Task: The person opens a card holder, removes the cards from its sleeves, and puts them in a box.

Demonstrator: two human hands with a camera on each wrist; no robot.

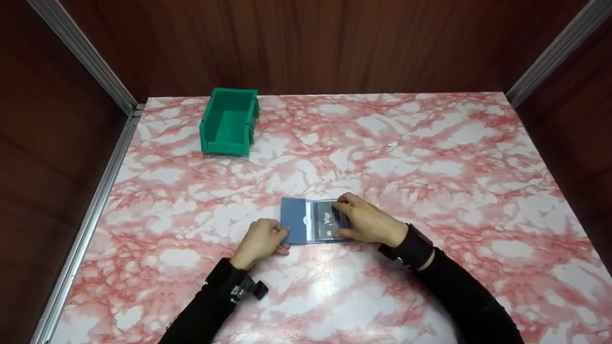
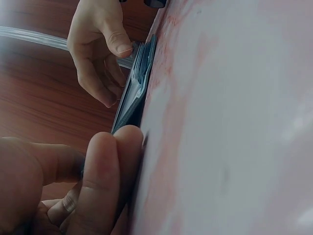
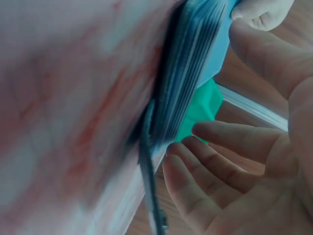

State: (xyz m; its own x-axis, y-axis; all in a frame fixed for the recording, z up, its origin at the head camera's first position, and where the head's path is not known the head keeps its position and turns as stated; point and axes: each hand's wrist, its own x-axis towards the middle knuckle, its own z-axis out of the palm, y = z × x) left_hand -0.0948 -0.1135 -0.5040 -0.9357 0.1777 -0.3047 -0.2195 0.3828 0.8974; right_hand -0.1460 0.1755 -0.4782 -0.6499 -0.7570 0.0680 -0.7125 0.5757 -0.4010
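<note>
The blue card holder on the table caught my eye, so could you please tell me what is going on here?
A person is handling the blue card holder, which lies open on the marbled table. The left hand pinches the cover's left edge, while the right hand is at the other end, over the stack of sleeves. A dark card marked "Vip" shows on top. A green bin stands farther back, to the left.

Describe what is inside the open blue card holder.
A dark card marked "Vip" shows, partly covered by the right hand. Stacked layer edges show from the side; their faces are hidden.
</note>
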